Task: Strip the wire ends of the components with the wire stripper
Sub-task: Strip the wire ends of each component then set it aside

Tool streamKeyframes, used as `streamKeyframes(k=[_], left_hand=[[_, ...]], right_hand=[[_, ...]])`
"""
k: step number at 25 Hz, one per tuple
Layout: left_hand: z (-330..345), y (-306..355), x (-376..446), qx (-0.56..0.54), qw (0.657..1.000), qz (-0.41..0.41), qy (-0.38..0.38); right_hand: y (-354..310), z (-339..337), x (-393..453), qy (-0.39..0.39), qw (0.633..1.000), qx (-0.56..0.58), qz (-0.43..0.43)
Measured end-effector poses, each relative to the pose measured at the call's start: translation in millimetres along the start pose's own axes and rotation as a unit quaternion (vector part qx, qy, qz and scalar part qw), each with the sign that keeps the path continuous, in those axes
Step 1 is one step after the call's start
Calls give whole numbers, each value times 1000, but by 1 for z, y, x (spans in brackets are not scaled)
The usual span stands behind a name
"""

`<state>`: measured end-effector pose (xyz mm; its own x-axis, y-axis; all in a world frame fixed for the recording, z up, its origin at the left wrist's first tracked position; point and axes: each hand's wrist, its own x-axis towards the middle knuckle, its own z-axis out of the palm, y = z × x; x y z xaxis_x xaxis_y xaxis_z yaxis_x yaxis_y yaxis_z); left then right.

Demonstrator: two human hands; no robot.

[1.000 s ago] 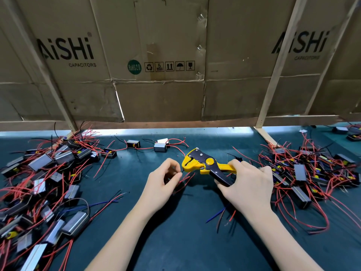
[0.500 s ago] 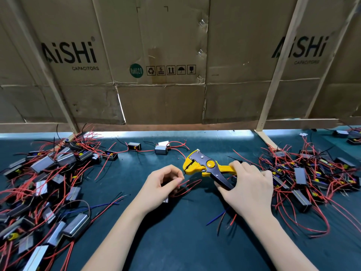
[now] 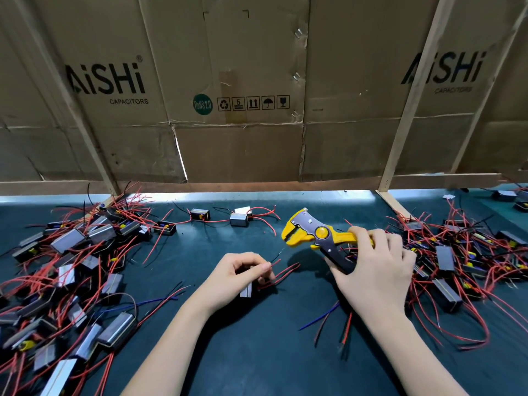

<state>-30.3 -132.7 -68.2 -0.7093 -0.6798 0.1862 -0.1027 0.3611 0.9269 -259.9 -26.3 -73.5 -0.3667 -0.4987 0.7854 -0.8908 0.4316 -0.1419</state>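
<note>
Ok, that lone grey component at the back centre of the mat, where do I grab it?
Pinch the grey component across its long side faces, coming from above. It lies flat and apart from the piles; its red wires trail rightward, so approach from the near side.

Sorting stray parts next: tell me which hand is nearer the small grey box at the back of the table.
Left. The left hand sits almost straight in front of the grey box; the right hand, holding the wire stripper, is off to its right.

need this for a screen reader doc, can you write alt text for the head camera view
Over a dark green bench, a person's right hand grips a yellow wire stripper while the left hand pinches a small component with red wires. Piles of wired components lie on both sides, below cardboard boxes.
</note>
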Motion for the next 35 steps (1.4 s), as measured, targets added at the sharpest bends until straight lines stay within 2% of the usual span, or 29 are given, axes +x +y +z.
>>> streamKeyframes(k=[3, 11, 24, 31, 33, 35], left_hand=[[1, -1, 1, 14, 1000, -4, 13], [11, -4, 5, 21, 994, -37, 97], [12, -1, 5, 23, 994, -55, 92], [12, -1, 5, 21, 994, -56, 86], [11, 1, 3, 38, 994, -51, 89], [6, 5, -1, 125, 987, -23, 103]], right_hand=[[3, 0, 0, -1, 1000, 22, 12], [-5, -2, -2, -17, 998, 47, -30], [-3, -4, 0, -23, 998, 17, -57], [-5, -2, -3, 3, 998, 19, -67], [-4, -2, -2, -9, 998, 7, -54], [-3, -5, 0, -12, 999, 23, -20]])
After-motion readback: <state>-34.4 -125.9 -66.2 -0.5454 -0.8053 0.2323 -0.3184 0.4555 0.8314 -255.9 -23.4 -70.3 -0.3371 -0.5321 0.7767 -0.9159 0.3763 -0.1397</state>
